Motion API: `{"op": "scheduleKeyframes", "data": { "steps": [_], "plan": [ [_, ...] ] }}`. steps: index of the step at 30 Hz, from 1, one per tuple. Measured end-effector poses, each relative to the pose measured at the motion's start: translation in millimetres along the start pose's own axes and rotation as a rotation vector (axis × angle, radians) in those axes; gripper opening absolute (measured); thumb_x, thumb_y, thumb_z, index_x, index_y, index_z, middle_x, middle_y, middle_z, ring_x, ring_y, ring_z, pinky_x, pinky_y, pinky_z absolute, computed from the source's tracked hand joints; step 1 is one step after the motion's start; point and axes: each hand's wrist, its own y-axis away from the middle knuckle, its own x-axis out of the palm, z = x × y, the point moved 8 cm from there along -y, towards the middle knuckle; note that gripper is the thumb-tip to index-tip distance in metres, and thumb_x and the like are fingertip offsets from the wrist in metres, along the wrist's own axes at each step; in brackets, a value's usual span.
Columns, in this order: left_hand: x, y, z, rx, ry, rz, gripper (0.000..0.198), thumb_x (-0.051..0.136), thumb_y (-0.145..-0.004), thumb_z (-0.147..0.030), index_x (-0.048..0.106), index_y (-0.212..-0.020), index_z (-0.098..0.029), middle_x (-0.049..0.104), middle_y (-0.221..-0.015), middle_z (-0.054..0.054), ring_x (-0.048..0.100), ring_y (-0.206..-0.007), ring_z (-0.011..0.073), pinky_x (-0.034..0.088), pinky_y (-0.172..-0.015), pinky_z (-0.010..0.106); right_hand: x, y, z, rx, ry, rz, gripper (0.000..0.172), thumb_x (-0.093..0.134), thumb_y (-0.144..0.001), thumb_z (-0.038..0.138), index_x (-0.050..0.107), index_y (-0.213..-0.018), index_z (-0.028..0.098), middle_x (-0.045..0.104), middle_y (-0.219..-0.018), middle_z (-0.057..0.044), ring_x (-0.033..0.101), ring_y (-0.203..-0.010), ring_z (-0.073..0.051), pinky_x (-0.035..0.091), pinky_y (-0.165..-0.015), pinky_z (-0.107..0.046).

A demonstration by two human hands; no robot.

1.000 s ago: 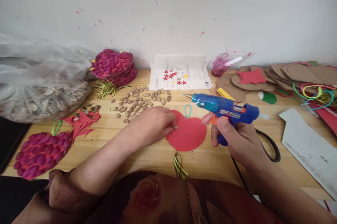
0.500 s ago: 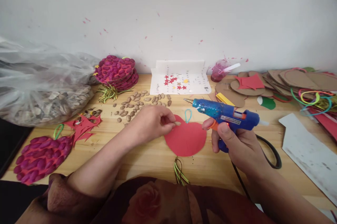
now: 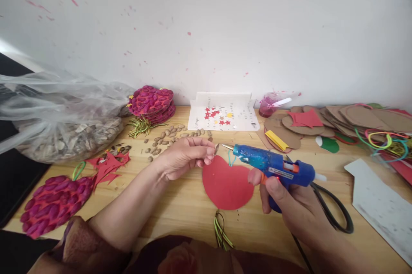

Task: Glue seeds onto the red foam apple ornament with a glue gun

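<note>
My left hand (image 3: 189,157) pinches a small brown nut shell (image 3: 216,148) between thumb and fingertips, over the upper left edge of a red paper heart-like cutout (image 3: 228,188). In my right hand (image 3: 289,199) is a blue hot glue gun (image 3: 273,163), a finger at its orange trigger. Its metal nozzle points left, close to the shell; whether they touch, I cannot tell. A light blue loop (image 3: 231,159) sits at the cutout's top, and a yellow-green and dark tassel (image 3: 222,231) lies below it. Several loose nut shells (image 3: 164,136) are spread behind my left hand.
A clear plastic bag of shells (image 3: 71,136) stands at the left. A purple shell-covered piece (image 3: 56,205) lies near red paper scraps (image 3: 107,166). Behind are stacked purple pieces (image 3: 151,104), paper with stars (image 3: 225,113) and a paint cup (image 3: 268,104). Cardboard cutouts (image 3: 354,119) fill the right.
My left hand has lifted the nut shell up from over the red cutout toward the glue gun's nozzle. The gun stays in my right hand, and the whole view has tilted slightly upward.
</note>
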Motion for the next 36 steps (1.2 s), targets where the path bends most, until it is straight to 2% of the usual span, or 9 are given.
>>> {"op": "scheduleKeyframes", "data": {
  "steps": [7, 15, 21, 30, 36],
  "plan": [
    [2.3, 2.2, 3.8, -0.027, 0.039, 0.034, 0.023, 0.086, -0.068, -0.023, 0.072, -0.082, -0.012, 0.066, -0.07, 0.002, 0.058, -0.061, 0.0074, 0.041, -0.055, 0.016, 2.6, -1.7, 4.4, -0.007, 0.06, 0.024, 0.022, 0.052, -0.099, 0.04, 0.064, -0.092, 0.024, 0.057, -0.057, 0.004, 0.054, -0.049, -0.012, 0.045, -0.049, -0.025],
    [6.6, 2.6, 5.1, -0.046, 0.072, 0.055, 0.024, 0.088, -0.065, -0.021, 0.073, -0.082, -0.012, 0.067, -0.069, 0.002, 0.059, -0.06, 0.0076, 0.041, -0.054, 0.016, 2.8, -3.2, 6.6, -0.005, 0.107, 0.046, 0.023, 0.05, -0.099, 0.042, 0.063, -0.091, 0.024, 0.06, -0.059, 0.003, 0.055, -0.051, -0.015, 0.044, -0.051, -0.028],
    [8.6, 3.1, 5.4, -0.056, 0.076, 0.054, 0.026, 0.088, -0.064, -0.022, 0.072, -0.081, -0.012, 0.066, -0.068, 0.002, 0.058, -0.06, 0.008, 0.04, -0.054, 0.017, 5.3, -3.9, 13.0, -0.017, 0.126, 0.056, 0.027, 0.049, -0.098, 0.042, 0.061, -0.081, 0.026, 0.058, -0.057, 0.003, 0.051, -0.048, -0.015, 0.042, -0.048, -0.028],
    [8.9, 3.3, 5.8, -0.058, 0.071, 0.059, 0.028, 0.09, -0.063, -0.025, 0.073, -0.081, -0.012, 0.066, -0.067, 0.002, 0.058, -0.06, 0.0073, 0.039, -0.053, 0.017, 2.8, 1.2, 2.5, 0.012, 0.133, 0.028, 0.022, 0.053, -0.096, 0.043, 0.063, -0.086, 0.027, 0.056, -0.06, 0.003, 0.049, -0.05, -0.015, 0.044, -0.047, -0.027],
    [8.9, 3.5, 5.2, -0.059, 0.069, 0.048, 0.027, 0.09, -0.062, -0.024, 0.073, -0.08, -0.012, 0.066, -0.066, 0.002, 0.057, -0.059, 0.0074, 0.039, -0.053, 0.016, 1.5, 1.4, -2.9, 0.034, 0.128, 0.021, 0.024, 0.052, -0.097, 0.044, 0.06, -0.083, 0.026, 0.056, -0.058, 0.003, 0.052, -0.05, -0.015, 0.043, -0.049, -0.029]
  ]
}}
